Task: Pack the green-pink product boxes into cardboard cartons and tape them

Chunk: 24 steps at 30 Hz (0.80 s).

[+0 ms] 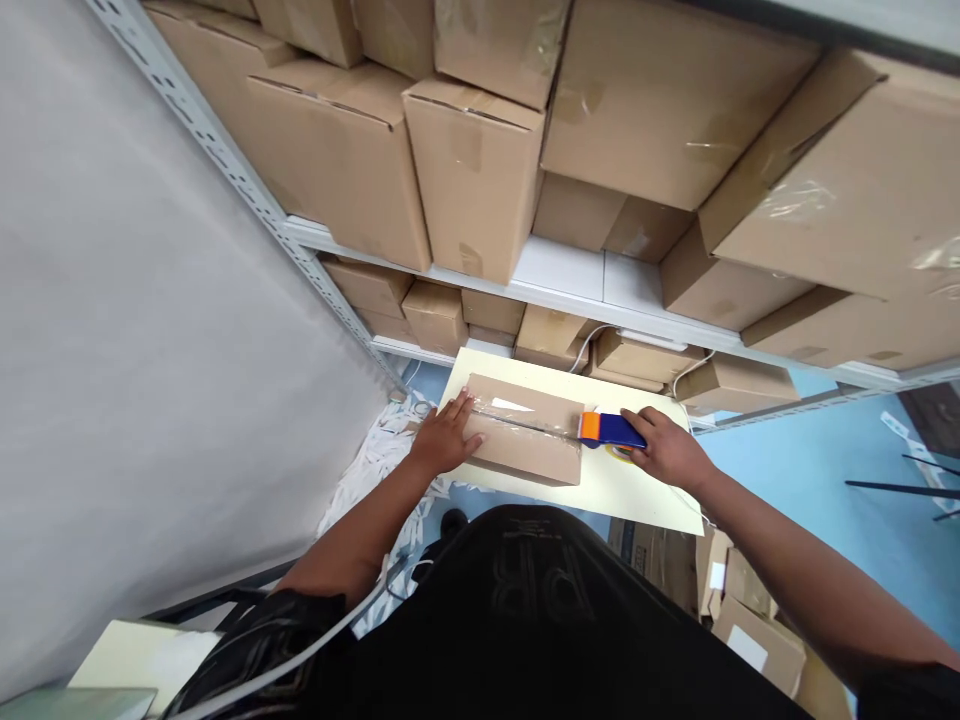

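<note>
A long brown cardboard box (525, 455) lies on a cream tabletop (660, 500), with clear tape along the seam on its top. My left hand (444, 436) rests with fingers spread on the box's left end. Gripped in my right hand (664, 448) is a blue and orange tape dispenser (616, 430), its orange end at the box's right edge, by the seam. A yellowish ring, perhaps a tape roll, shows partly under the dispenser. A small white patch (512, 405) lies on the far side of the box top.
Metal shelving (622, 302) stacked with cardboard boxes (472, 170) stands just beyond the table. A grey wall (187, 350) rises at left. White paper strips (352, 485) litter the floor there. More cartons (757, 640) sit low at right, and a white cable (300, 655) crosses near my left arm.
</note>
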Tool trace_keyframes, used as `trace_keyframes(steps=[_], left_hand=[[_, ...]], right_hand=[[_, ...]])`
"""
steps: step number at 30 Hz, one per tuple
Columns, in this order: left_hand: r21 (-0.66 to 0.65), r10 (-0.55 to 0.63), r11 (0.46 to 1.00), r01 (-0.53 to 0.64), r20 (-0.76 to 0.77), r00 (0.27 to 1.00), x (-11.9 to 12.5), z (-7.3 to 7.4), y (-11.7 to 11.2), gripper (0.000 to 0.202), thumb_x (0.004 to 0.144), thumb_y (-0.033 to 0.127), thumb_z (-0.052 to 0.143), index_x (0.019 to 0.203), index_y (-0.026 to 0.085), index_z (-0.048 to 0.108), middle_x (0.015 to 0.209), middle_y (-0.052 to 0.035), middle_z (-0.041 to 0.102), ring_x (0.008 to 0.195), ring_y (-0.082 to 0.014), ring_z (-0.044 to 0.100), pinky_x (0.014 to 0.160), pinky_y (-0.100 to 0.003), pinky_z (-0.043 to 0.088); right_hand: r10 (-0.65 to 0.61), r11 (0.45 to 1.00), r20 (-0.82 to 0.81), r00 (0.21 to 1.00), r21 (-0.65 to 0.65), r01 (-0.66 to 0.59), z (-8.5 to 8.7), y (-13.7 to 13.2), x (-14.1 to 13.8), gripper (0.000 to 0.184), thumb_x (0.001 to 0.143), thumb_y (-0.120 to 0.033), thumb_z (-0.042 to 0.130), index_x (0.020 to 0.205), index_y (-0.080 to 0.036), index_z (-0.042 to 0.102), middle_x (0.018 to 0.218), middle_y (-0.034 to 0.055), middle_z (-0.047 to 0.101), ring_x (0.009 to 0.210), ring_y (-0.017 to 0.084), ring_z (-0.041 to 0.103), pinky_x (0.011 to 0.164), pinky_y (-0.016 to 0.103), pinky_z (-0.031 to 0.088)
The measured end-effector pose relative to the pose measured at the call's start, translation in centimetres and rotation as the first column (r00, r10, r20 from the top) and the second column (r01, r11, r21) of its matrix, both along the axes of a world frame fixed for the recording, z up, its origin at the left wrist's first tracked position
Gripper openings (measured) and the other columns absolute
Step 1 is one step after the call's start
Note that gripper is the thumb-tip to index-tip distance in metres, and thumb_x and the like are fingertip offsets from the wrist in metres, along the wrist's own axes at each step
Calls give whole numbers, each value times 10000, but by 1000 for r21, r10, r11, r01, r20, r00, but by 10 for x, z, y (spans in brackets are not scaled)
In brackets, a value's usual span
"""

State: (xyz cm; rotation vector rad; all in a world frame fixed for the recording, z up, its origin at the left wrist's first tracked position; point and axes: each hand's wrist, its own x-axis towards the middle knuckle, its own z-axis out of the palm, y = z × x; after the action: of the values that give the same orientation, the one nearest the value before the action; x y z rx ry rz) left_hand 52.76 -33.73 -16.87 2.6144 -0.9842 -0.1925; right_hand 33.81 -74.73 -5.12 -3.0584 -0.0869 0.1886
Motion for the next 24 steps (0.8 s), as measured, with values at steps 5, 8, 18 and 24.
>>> trace_keyframes(steps=[5, 8, 18, 24], left_hand=[[7, -13, 1000, 13, 14, 1000, 3, 3, 0, 806, 964, 585, 532, 1638, 187, 340, 1717, -152, 255, 1522, -361, 381, 1241, -509, 276], [28, -22, 999, 21, 3, 1000, 5, 5, -1, 808, 965, 586, 526, 1632, 168, 347, 1722, -155, 238, 1513, -366, 395, 1227, -496, 314], [2, -9, 1000, 10, -71, 997, 7, 2, 1, 849, 956, 573, 544, 1648, 148, 294, 1738, -159, 177, 1524, -370, 382, 1234, -479, 336], [-178, 25, 981, -71, -251, 968, 5, -9, 4, 926, 935, 591, 563, 1678, 172, 201, 1756, -127, 104, 1591, -322, 246, 1249, -445, 337]], right_hand=[[-2, 1000, -28, 1000, -1, 2, -19, -62, -53, 695, 884, -278, 570, 1561, -166, 458, 1218, 168, 597, 1080, 307, 592, 957, 429, 511], [39, 999, -27, 999, -9, -39, -39, -70, -58, 671, 911, -307, 574, 1556, -153, 472, 1176, 169, 598, 1057, 308, 580, 939, 437, 514], [-2, 998, -343, 939, -61, -21, -83, 6, 24, 435, 834, -238, 666, 1264, -186, 707, 1154, 160, 659, 966, 291, 641, 782, 357, 486], [-402, 853, -460, 791, 125, 506, -128, -16, -23, 497, 774, -223, 655, 1268, -178, 655, 929, 56, 721, 743, 183, 673, 663, 254, 466]])
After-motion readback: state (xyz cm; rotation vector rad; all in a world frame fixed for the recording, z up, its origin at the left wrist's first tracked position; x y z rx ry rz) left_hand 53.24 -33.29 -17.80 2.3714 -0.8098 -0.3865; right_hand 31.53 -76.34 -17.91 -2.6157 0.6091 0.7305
